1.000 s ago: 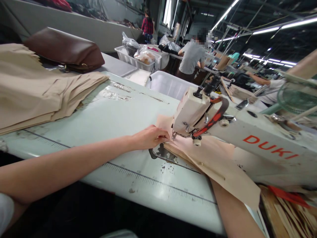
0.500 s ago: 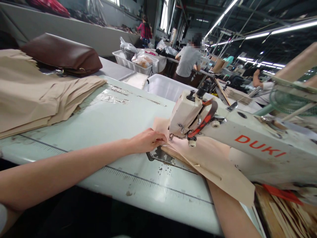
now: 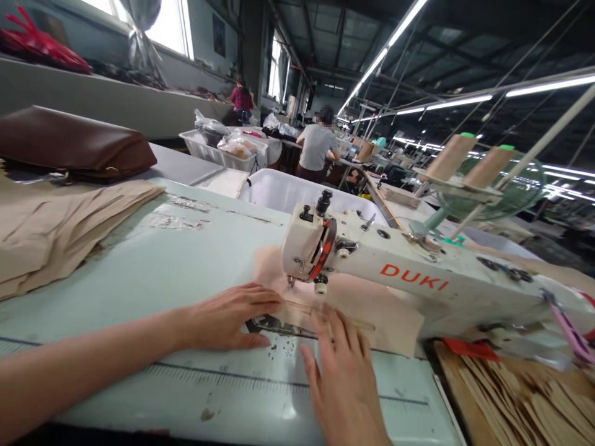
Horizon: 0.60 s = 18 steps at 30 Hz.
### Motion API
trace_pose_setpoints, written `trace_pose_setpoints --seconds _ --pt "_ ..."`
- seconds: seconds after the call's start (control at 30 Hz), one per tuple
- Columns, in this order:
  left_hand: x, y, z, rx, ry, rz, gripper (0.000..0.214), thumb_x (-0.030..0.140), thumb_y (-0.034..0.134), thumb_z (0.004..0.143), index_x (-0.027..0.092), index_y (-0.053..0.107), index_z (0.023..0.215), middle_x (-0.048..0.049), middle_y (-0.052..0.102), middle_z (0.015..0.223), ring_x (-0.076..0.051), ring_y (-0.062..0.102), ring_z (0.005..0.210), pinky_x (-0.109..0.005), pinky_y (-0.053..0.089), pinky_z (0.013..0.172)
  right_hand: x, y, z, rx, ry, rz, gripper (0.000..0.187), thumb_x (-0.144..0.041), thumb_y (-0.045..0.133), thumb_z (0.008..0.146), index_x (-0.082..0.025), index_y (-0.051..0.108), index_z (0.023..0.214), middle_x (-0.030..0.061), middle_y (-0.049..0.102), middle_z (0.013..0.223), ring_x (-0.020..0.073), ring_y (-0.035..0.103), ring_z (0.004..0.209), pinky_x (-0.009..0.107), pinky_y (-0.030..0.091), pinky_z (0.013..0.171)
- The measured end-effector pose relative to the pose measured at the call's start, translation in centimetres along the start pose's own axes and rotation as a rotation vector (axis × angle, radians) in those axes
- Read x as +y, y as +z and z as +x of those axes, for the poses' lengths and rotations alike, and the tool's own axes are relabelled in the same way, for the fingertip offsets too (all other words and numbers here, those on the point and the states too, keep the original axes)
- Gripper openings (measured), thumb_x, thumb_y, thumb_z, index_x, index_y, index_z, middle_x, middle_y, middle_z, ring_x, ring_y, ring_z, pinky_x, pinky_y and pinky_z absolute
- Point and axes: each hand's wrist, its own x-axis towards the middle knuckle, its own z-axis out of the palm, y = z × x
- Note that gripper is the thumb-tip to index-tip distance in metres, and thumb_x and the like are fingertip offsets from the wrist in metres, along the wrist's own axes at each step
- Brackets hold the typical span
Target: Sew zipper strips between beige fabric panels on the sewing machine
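Note:
A beige fabric panel [image 3: 390, 319] lies under the head of a white sewing machine [image 3: 362, 251], with a narrow slit or strip along its near edge. My left hand [image 3: 232, 314] rests on the panel's near-left edge beside the needle, palm down, thumb apart from the fingers. To the right of it, my right hand [image 3: 341, 359] lies flat, fingertips on the panel's near edge and fingers spread. Neither hand grips anything. The presser foot [image 3: 290, 282] stands over the cloth; whether it touches cannot be made out.
Stacked beige pieces [image 3: 56, 229] lie at the left by a brown leather bag [image 3: 74, 145]. Beige strips [image 3: 520, 396] sit in a wooden tray at the lower right. Behind the table is a white bin [image 3: 274, 186]. Thread cones [image 3: 450, 155] stand behind the machine; a co-worker [image 3: 317, 145] sits farther back.
My right hand has come out from beneath the panel and now lies on top of it. My left hand has unclenched from its pinch and flattened. The view has tilted up and shifted right.

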Motion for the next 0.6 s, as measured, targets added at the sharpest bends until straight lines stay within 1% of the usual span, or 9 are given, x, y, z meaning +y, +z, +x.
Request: trace_pose_setpoints --seconds 0.1,0.17,0.23,0.3,0.37,0.43,0.5,0.53,0.6 --pt "0.8 0.4 0.5 0.013 -0.035 0.044 0.063 0.054 0.061 0.093 0.02 0.051 0.145 -0.0126 0.051 0.148 -0.033 0.05 0.134 -0.047 0.036 0.116 0.6 3.5 2.5 -0.18 0.069 -0.12 0.05 -0.035 0.04 0.102 -0.021 0.045 0.15 0.0102 0.04 0.154 0.0347 0.034 0.144 0.063 0.03 0.115" --pt "1.1 0.6 0.9 0.032 -0.056 0.058 0.067 0.057 0.06 0.092 0.02 0.049 0.147 -0.0139 0.047 0.15 -0.035 0.047 0.136 -0.048 0.037 0.115 2.0 4.5 3.5 -0.276 0.071 -0.126 0.049 -0.033 0.037 0.104 -0.022 0.041 0.152 0.0083 0.037 0.156 0.0328 0.029 0.147 0.065 0.027 0.115" --pt "1.2 0.9 1.1 0.042 -0.077 0.062 0.069 0.058 0.059 0.092 0.02 0.047 0.148 -0.0147 0.044 0.152 -0.036 0.044 0.138 -0.049 0.037 0.115 3.4 3.8 3.9 -0.301 0.028 -0.119 0.048 -0.033 0.036 0.104 -0.022 0.043 0.15 0.0084 0.038 0.155 0.031 0.031 0.147 0.062 0.029 0.115" --pt "1.1 1.3 1.0 0.051 -0.09 0.052 0.071 0.059 0.059 0.092 0.02 0.044 0.149 -0.0144 0.043 0.153 -0.036 0.043 0.139 -0.049 0.036 0.116 4.3 1.0 3.9 -0.261 -0.042 -0.097 0.043 -0.032 0.039 0.103 -0.02 0.055 0.141 0.0107 0.049 0.148 0.0297 0.046 0.137 0.053 0.041 0.11" --pt "0.9 1.8 0.8 0.058 -0.088 0.043 0.073 0.059 0.059 0.092 0.022 0.04 0.152 -0.0134 0.04 0.156 -0.037 0.04 0.141 -0.05 0.033 0.118 4.4 -3.9 4.2 -0.117 -0.122 -0.058 0.037 -0.032 0.041 0.102 -0.02 0.068 0.124 0.0109 0.065 0.129 0.0252 0.066 0.113 0.039 0.054 0.094" --pt "0.7 2.1 0.5 0.064 -0.079 0.042 0.076 0.06 0.059 0.092 0.022 0.036 0.154 -0.0131 0.037 0.158 -0.037 0.036 0.144 -0.051 0.03 0.119 4.0 -9.7 5.7 0.142 -0.212 -0.015 0.034 -0.037 0.044 0.103 -0.023 0.074 0.105 0.0057 0.072 0.105 0.0169 0.07 0.084 0.026 0.054 0.072" --pt "0.6 2.2 0.5 0.057 -0.076 0.05 0.077 0.06 0.057 0.093 0.022 0.033 0.156 -0.0132 0.032 0.16 -0.037 0.032 0.146 -0.052 0.026 0.121 3.6 -14.8 8.8 0.464 -0.265 -0.148 0.034 -0.045 0.048 0.102 -0.026 0.069 0.121 0.0048 0.068 0.118 0.0122 0.067 0.077 0.025 0.048 0.07" --pt "0.6 2.2 0.5 0.046 -0.074 0.058 0.078 0.06 0.056 0.094 0.022 0.031 0.157 -0.0133 0.03 0.161 -0.036 0.03 0.147 -0.053 0.024 0.122 3.6 -16.7 10.8 0.522 -0.286 -0.266 0.043 -0.05 0.044 0.102 -0.025 0.063 0.131 0.0074 0.062 0.132 0.0109 0.065 0.076 0.026 0.045 0.072" --pt "0.6 2.1 0.6 0.019 -0.068 0.072 0.078 0.06 0.055 0.095 0.022 0.028 0.158 -0.0132 0.026 0.163 -0.035 0.028 0.148 -0.053 0.02 0.123 4.1 -18.8 14.8 0.367 -0.309 -0.402 0.068 -0.062 0.03 0.099 -0.013 0.054 0.14 0.013 0.063 0.128 0.0106 0.064 0.079 0.03 0.04 0.076"
